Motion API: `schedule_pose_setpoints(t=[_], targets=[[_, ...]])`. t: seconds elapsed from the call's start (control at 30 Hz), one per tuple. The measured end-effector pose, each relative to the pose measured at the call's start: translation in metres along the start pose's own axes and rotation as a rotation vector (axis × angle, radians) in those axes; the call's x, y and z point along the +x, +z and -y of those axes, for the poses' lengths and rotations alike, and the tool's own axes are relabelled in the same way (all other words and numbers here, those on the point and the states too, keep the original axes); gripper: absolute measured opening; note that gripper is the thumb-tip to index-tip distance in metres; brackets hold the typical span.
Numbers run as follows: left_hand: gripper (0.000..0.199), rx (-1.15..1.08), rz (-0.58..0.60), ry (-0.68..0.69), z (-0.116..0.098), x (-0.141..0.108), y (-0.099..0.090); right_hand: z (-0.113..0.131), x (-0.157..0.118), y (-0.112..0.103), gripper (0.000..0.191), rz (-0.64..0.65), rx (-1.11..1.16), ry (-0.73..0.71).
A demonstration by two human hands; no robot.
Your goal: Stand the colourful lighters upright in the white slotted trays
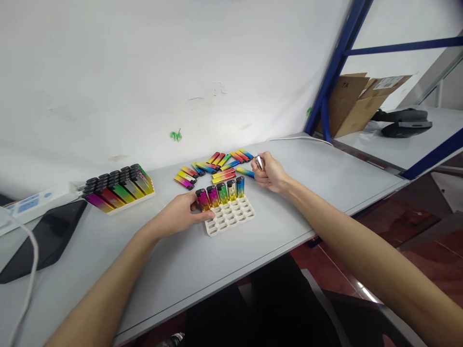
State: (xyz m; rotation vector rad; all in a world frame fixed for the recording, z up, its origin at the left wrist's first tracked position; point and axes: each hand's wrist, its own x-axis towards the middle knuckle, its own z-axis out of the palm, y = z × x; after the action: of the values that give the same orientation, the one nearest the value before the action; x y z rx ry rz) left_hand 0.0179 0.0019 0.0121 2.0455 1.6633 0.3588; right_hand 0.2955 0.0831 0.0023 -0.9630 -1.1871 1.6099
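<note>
A white slotted rack [231, 219] lies on the table with a back row of upright lighters [222, 192], magenta, green, yellow and blue. My left hand [186, 210] is closed on the rack's left end, thumb on its front-left part and fingers beside the leftmost magenta lighter. To the right and farther back, my right hand [269, 172] is closed round a shiny silver lighter [259, 163], mostly hidden by the fingers. Loose colourful lighters [223, 176] lie in a spread behind the rack; a yellow-blue lighter [245, 172] lies next to my right fingers.
A filled rack of lighters [121, 190] stands at the left. Beside it are a white box [39, 200], a dark flat tablet-like object [47, 241] and a white cable [32, 270]. A wall bounds the back; a blue frame [325, 86] and a cardboard box [358, 106] are right.
</note>
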Motion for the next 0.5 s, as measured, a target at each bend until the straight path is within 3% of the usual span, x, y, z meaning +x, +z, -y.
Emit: schedule_pose_setpoints(t=[0.2, 0.5], targets=[[0.055, 0.022, 0.026, -0.008, 0.0007, 0.0005, 0.0006, -0.0008, -0.0026, 0.0048, 0.046, 0.031, -0.014, 0.012], [0.053, 0.042, 0.038, 0.011, -0.0005, -0.0005, 0.0013, -0.0027, -0.0031, 0.0046, 0.035, 0.046, -0.044, 0.026]])
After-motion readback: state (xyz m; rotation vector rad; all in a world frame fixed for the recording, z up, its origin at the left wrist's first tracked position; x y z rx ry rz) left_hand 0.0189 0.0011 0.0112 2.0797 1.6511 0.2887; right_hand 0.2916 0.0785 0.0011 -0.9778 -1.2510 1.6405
